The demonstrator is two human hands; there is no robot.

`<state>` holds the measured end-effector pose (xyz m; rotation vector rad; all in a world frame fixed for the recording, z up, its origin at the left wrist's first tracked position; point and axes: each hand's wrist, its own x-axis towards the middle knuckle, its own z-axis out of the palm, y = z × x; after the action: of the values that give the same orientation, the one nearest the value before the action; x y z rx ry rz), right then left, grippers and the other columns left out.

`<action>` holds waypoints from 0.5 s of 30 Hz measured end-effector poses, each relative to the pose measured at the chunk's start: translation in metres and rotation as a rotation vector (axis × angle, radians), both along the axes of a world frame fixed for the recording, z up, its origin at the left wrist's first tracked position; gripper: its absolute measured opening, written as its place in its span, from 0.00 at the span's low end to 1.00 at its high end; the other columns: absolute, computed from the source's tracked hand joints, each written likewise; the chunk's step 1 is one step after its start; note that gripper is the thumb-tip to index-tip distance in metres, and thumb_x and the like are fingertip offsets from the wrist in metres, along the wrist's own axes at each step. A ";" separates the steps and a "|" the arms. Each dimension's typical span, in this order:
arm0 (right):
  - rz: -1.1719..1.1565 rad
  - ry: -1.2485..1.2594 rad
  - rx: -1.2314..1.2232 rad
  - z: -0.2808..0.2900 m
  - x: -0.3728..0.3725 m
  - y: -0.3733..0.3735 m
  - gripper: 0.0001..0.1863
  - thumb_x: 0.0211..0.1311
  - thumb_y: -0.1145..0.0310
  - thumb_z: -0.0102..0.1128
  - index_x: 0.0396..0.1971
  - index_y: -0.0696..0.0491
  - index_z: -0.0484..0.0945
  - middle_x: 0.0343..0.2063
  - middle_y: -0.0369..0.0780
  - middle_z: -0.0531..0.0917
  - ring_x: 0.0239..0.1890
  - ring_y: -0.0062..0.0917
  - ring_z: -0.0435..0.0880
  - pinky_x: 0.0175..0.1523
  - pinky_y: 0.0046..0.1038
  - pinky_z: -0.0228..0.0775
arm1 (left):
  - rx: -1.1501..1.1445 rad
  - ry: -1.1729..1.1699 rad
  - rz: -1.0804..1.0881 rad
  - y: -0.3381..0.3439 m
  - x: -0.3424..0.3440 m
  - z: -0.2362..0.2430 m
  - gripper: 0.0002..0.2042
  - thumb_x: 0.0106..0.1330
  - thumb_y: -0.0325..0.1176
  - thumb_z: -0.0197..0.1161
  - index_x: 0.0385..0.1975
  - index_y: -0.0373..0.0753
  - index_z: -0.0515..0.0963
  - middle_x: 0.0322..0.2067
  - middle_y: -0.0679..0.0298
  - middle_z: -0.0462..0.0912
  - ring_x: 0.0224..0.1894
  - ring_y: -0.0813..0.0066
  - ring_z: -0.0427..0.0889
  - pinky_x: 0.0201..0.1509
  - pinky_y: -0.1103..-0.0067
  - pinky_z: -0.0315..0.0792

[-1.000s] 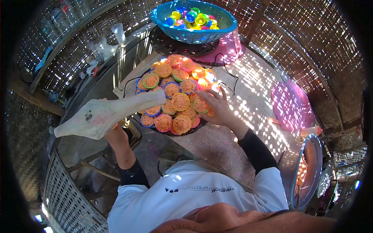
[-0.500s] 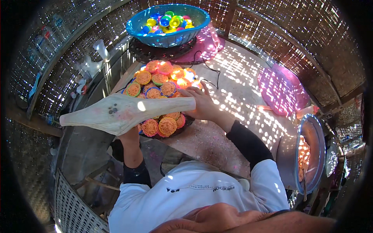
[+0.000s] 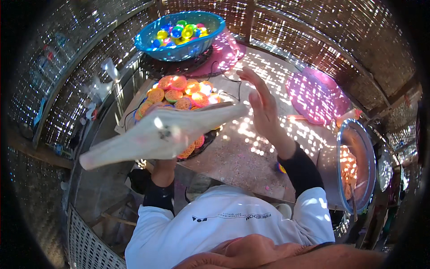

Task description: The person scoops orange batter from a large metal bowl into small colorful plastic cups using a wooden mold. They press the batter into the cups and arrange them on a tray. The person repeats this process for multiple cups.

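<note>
A long pale tool (image 3: 134, 141), wooden-looking with a wide middle and narrower ends, is blurred and tilted over the pile of orange lacy discs (image 3: 173, 83) with coloured rims on a dark tray. My left hand (image 3: 165, 162) is under the tool’s middle, gripping it, its fingers mostly hidden. My right hand (image 3: 264, 110) is raised just beyond the tool’s right end, fingers apart and holding nothing.
A blue basket (image 3: 145, 45) of coloured cups stands at the back. A pink round mat (image 3: 313, 94) lies right on the table (image 3: 233, 166). A large metal basin (image 3: 327, 170) with orange contents stands near right. Cords cross the tabletop; woven walls surround it.
My right hand has left the orange discs and risen to the right. The pale tool has shifted and turned, its left end now lower. The whole view has shifted slightly.
</note>
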<state>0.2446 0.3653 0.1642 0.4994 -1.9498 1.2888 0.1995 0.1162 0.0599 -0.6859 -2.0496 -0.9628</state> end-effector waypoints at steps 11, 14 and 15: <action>0.097 -0.271 -0.670 0.065 0.080 0.107 0.20 0.62 0.54 0.44 0.34 0.58 0.73 0.17 0.37 0.76 0.18 0.19 0.76 0.26 0.22 0.70 | -0.339 -0.139 -1.251 0.179 0.053 0.111 0.21 0.47 0.34 0.64 0.44 0.41 0.71 0.39 0.61 0.75 0.39 0.69 0.77 0.43 0.75 0.70; 0.008 -0.509 -0.710 0.088 0.115 0.121 0.24 0.56 0.49 0.53 0.42 0.54 0.65 0.19 0.39 0.74 0.21 0.20 0.77 0.23 0.23 0.70 | -0.462 -0.081 -1.270 0.212 0.064 0.133 0.21 0.46 0.36 0.64 0.42 0.43 0.72 0.35 0.61 0.76 0.36 0.69 0.78 0.40 0.76 0.70; -0.180 -0.442 -0.495 0.082 0.121 0.131 0.23 0.53 0.57 0.58 0.42 0.56 0.65 0.23 0.42 0.75 0.22 0.21 0.76 0.23 0.25 0.69 | -0.500 -0.039 -1.243 0.222 0.068 0.139 0.20 0.46 0.38 0.64 0.42 0.44 0.72 0.33 0.62 0.76 0.34 0.68 0.78 0.38 0.76 0.70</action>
<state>0.3660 0.4967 0.2466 -0.2199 -1.8560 1.7925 0.2672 0.3386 0.1991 -2.3609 -1.7816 -1.0418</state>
